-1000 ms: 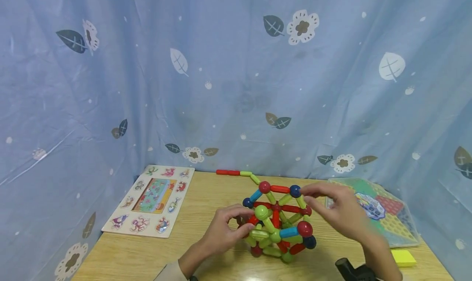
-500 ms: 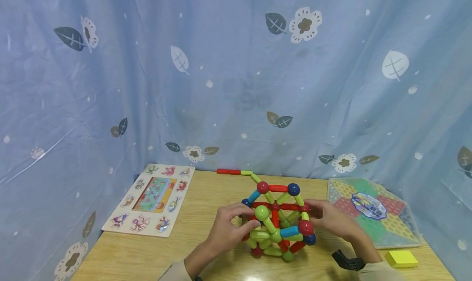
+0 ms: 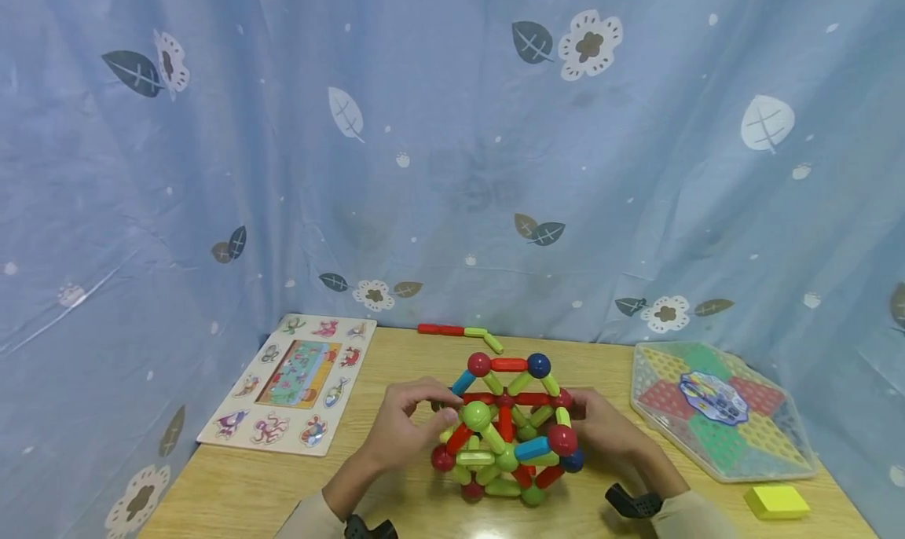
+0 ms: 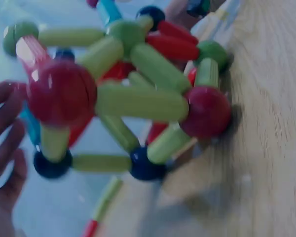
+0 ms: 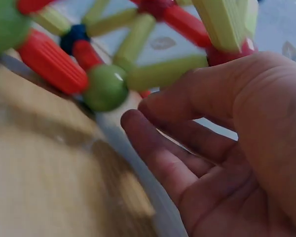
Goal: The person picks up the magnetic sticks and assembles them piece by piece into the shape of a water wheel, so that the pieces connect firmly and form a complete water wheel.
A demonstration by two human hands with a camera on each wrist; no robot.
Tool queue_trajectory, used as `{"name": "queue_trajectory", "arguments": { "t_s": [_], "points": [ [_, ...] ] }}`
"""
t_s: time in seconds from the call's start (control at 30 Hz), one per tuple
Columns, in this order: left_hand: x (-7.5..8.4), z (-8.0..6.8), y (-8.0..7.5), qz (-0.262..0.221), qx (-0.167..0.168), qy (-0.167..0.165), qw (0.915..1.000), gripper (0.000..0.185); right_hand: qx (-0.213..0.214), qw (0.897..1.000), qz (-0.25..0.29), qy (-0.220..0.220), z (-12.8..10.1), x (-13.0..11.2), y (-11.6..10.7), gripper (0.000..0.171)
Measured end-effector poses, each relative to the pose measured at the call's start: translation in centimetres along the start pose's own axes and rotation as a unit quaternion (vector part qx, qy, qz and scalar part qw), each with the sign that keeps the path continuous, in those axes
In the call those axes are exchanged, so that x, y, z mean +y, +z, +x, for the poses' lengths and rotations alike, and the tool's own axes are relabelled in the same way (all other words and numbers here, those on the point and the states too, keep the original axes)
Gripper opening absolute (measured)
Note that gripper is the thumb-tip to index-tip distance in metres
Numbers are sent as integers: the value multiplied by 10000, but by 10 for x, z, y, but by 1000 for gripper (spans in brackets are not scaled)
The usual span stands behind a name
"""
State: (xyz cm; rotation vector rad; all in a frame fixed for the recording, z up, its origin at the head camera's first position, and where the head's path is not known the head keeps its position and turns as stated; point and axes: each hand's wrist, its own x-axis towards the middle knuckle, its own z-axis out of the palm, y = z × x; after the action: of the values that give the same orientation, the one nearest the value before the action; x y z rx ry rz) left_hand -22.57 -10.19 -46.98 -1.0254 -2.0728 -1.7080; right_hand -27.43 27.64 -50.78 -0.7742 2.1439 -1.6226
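A ball-and-rod toy structure [image 3: 505, 437] of red, green and blue pieces stands on the wooden table [image 3: 247, 492]. My left hand [image 3: 441, 409] grips its upper left side, with thumb and fingers curled round a rod. My right hand [image 3: 583, 409] rests against the structure's right side, partly hidden behind it. In the left wrist view the structure [image 4: 138, 98] fills the frame, with the fingers [image 4: 5, 128] at its left edge. The right wrist view shows loosely curved fingers [image 5: 158, 148] beside a green ball [image 5: 106, 88] and red rods, blurred.
A picture puzzle board [image 3: 297, 382] lies at the table's left. At the right sits a hexagonal checkers board [image 3: 714, 409], with a yellow block [image 3: 775, 501] near the front edge. A short chain of red and green rods [image 3: 459, 332] lies at the back, under the blue curtain.
My right hand came down from the top blue ball to the structure's right side. The structure and both hands have shifted a little to the left.
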Motion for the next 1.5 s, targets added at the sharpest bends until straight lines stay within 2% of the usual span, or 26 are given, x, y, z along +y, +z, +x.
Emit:
{"name": "queue_trajectory", "arguments": {
  "t_s": [0.1, 0.17, 0.2, 0.27, 0.37, 0.47, 0.53, 0.63, 0.8, 0.9, 1.0, 1.07, 1.13, 1.2, 1.3, 1.4, 1.5],
  "points": [
    [-17, -6, -4, -249, 824, -487, 9951, 19, 162, 9993, 337, -65, 19, 15, -9, 35],
    [-28, -11, -4, -396, 1006, -1079, 9883, 26, 518, 9974, 504, 11, 33, 22, -15, 36],
    [-34, -14, -3, -487, 936, -1402, 9845, 33, 709, 9960, 541, 52, 41, 26, -18, 38],
    [-45, -19, 1, -664, 569, -1921, 9775, 47, 1089, 9919, 620, 198, 57, 29, -22, 39],
    [-55, -21, 7, -625, -134, -2318, 9707, 48, 1521, 9845, 750, 453, 82, 30, -26, 43],
    [-61, -18, 13, -330, -556, -2300, 9710, 31, 1642, 9815, 789, 587, 108, 29, -27, 46],
    [-63, -16, 16, -112, -659, -2208, 9730, 20, 1641, 9836, 433, 612, 123, 28, -27, 46],
    [-64, -13, 21, 13, -733, -2146, 9739, 16, 1587, 9855, -357, 481, 137, 26, -25, 43],
    [-66, -11, 23, 212, -598, -2025, 9772, 14, 1824, 9738, -1294, 412, 154, 22, -20, 33],
    [-67, -12, 19, 387, -419, -1978, 9786, 13, 1836, 9662, -1774, 349, 163, 18, -15, 28],
    [-67, -14, 9, 517, -352, -2027, 9772, 14, 1684, 9673, -1885, 187, 167, 15, -11, 24],
    [-65, -14, 2, 562, -387, -2087, 9756, 15, 1505, 9728, -1762, 75, 161, 12, -12, 25],
    [-63, -14, -7, 629, -387, -2244, 9717, 16, 1330, 9737, -1848, -50, 152, 10, -15, 27],
    [-58, -13, -18, 665, -199, -2385, 9687, 19, 1139, 9686, -2196, -261, 141, 10, -20, 27],
    [-48, -9, -35, 689, 452, -2517, 9643, 23, 1058, 9517, -2843, -477, 125, 10, -26, 23],
    [-33, -2, -48, 618, 1087, -2332, 9644, 21, 1009, 9403, -3203, -559, 107, 11, -29, 20],
    [-14, 5, -52, 518, 1372, -1922, 9703, 17, 1007, 9282, -3528, -616, 92, 10, -28, 20]
  ]
}}
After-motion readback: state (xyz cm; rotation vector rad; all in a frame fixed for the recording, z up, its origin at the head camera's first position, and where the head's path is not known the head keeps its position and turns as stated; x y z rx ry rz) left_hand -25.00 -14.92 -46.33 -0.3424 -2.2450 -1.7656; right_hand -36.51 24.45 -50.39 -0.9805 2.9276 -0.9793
